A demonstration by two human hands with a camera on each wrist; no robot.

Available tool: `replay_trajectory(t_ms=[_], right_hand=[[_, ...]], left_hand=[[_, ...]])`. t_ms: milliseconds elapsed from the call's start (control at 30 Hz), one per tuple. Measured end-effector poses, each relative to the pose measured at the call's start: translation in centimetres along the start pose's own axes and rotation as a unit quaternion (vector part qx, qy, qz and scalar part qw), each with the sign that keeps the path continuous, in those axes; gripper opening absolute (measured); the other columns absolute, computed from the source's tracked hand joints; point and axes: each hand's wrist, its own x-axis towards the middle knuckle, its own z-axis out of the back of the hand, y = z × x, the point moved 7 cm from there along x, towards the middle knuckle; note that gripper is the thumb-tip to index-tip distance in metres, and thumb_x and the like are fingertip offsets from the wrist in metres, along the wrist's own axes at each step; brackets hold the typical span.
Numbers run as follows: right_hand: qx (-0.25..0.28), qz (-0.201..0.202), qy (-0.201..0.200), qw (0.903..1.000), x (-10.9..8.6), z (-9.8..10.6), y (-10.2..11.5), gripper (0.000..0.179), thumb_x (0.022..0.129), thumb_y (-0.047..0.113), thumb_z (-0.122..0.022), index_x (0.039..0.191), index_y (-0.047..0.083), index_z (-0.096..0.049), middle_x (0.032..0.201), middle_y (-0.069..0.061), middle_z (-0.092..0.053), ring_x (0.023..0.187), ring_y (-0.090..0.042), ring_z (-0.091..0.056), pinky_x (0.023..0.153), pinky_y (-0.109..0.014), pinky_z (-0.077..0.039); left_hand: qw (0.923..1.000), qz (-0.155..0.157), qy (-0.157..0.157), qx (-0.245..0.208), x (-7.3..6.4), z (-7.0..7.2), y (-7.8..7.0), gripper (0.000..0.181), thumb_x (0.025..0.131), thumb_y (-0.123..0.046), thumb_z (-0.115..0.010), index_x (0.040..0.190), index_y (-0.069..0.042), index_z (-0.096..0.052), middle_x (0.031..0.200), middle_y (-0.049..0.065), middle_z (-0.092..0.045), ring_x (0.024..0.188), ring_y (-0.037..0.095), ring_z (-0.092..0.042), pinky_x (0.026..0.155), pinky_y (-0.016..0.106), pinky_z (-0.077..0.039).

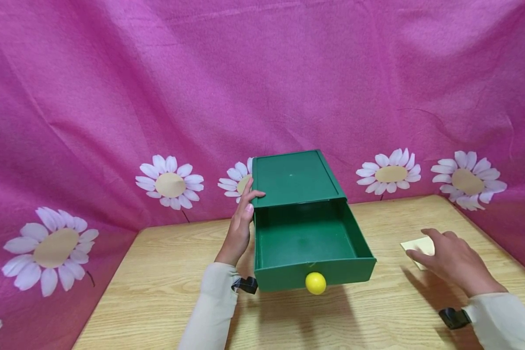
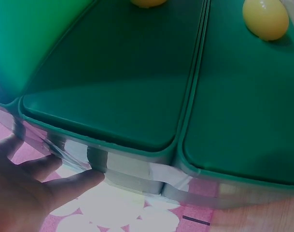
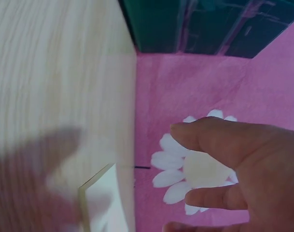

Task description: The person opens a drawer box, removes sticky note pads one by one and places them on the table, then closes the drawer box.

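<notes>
A green drawer unit (image 1: 295, 177) stands on the table, its top drawer (image 1: 284, 278) pulled out toward me. The drawer's inside is bare, and a round yellow knob (image 1: 316, 283) sits on its front. My left hand (image 1: 238, 228) rests against the unit's left side with extended fingers, also seen beside the drawer fronts (image 2: 108, 101) in the left wrist view. To the right, a pale yellow pad of sticky notes (image 1: 423, 245) lies on the table. Above it is my right hand (image 1: 459, 262), fingers spread; the right wrist view shows it apart from the pad (image 3: 103, 203).
The wood-grain table (image 1: 170, 291) extends to both sides of the unit. Pink cloth (image 1: 245, 87) with white daisies hangs behind and along the sides. Black straps (image 1: 455, 318) sit at both wrists.
</notes>
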Motion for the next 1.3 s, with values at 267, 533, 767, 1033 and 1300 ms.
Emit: replay_trajectory(t_ms=[267,533,767,1033,1300], right_hand=[[0.020,0.035,-0.034,0.9986,-0.2,1.3,2.6,0.079,0.083,0.053,-0.068,0.129,-0.008,-0.047,0.105,-0.034,-0.055,0.092,-0.046,-0.054,0.070,-0.059,-0.045],[0.028,0.068,-0.078,0.9942,-1.0,3.0,5.2,0.073,0.081,0.048,-0.072,0.128,-0.004,-0.051,0.101,-0.027,-0.058,0.086,-0.037,-0.056,0.063,-0.049,-0.045],[0.037,0.091,-0.116,0.9885,-2.3,4.5,7.2,0.068,0.081,0.045,-0.073,0.129,0.001,-0.052,0.102,-0.024,-0.060,0.087,-0.036,-0.057,0.060,-0.046,-0.044],[0.052,0.116,-0.155,0.9797,-3.8,6.1,9.4,0.061,0.082,0.041,-0.074,0.128,0.006,-0.055,0.111,-0.017,-0.063,0.092,-0.034,-0.060,0.062,-0.048,-0.044],[0.060,0.162,-0.215,0.9614,-5.6,7.6,11.7,0.059,0.075,0.033,-0.081,0.125,0.011,-0.059,0.104,-0.004,-0.066,0.086,-0.019,-0.060,0.064,-0.026,-0.044]], left_hand=[[1.0000,-0.006,-0.004,0.003,0.0,0.2,0.0,0.039,0.101,-0.016,-0.026,0.134,-0.004,-0.043,0.162,0.010,-0.008,0.147,0.024,-0.009,0.106,0.067,-0.023],[1.0000,-0.008,-0.004,0.005,0.0,0.3,-0.1,0.039,0.102,-0.017,-0.026,0.135,-0.003,-0.043,0.162,0.011,-0.008,0.146,0.024,-0.009,0.106,0.066,-0.023],[1.0000,-0.008,0.002,-0.001,0.1,0.1,0.0,0.040,0.101,-0.015,-0.026,0.135,-0.003,-0.042,0.162,0.012,-0.006,0.147,0.025,-0.008,0.106,0.067,-0.022],[0.9999,-0.012,0.001,0.001,0.2,0.1,-0.1,0.040,0.101,-0.017,-0.026,0.135,-0.002,-0.042,0.162,0.012,-0.007,0.146,0.025,-0.009,0.105,0.066,-0.023],[0.9999,-0.013,0.000,0.002,0.2,0.1,0.1,0.040,0.101,-0.017,-0.026,0.135,-0.002,-0.042,0.162,0.011,-0.007,0.147,0.025,-0.008,0.106,0.066,-0.022]])
